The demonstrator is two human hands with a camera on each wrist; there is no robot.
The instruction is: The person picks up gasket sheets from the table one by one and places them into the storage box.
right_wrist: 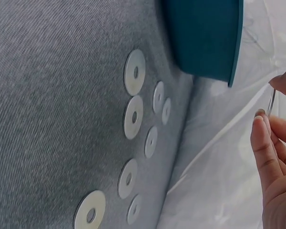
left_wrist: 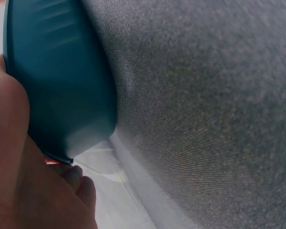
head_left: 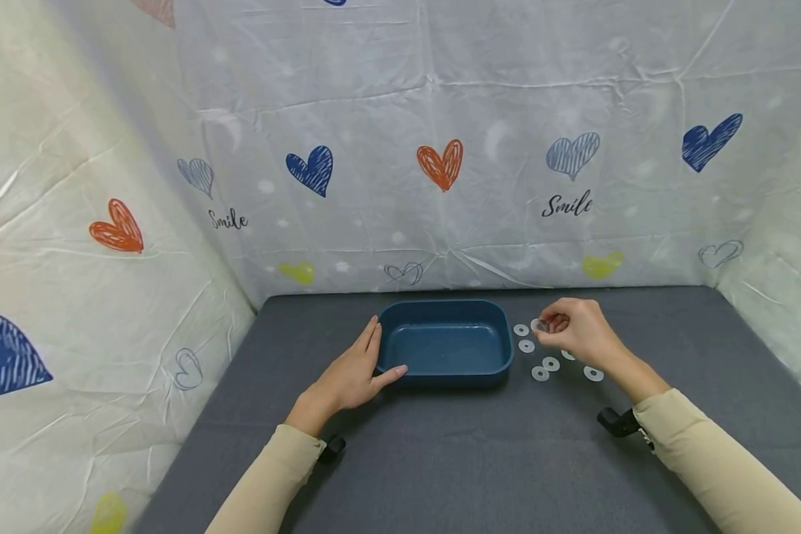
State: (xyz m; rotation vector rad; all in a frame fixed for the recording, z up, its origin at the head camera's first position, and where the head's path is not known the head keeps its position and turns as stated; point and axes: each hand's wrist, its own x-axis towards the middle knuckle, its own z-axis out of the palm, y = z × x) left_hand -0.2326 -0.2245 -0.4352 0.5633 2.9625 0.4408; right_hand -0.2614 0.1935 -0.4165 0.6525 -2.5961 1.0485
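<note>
A dark blue rectangular tray (head_left: 443, 379) with rounded corners and a raised rim stands on the table. My left hand (head_left: 348, 374) holds its near left corner, fingers along the left wall and thumb over the front rim. In the left wrist view the thumb reaches over the rim of the tray (left_wrist: 62, 71). To the right of the tray, my right hand (head_left: 577, 326) pinches a flat metal washer (right_wrist: 272, 101) between thumb and fingertips, seen nearly edge-on. Below it several more washers (right_wrist: 134, 117) lie flat on the cloth, some side by side.
A grey cloth (head_left: 467, 460) covers the table. White curtains (head_left: 374, 222) printed with hearts and lettering hang behind it and at both sides. Black wrist straps (head_left: 617, 423) show at the sleeve cuffs. Inside the tray only its bare floor shows.
</note>
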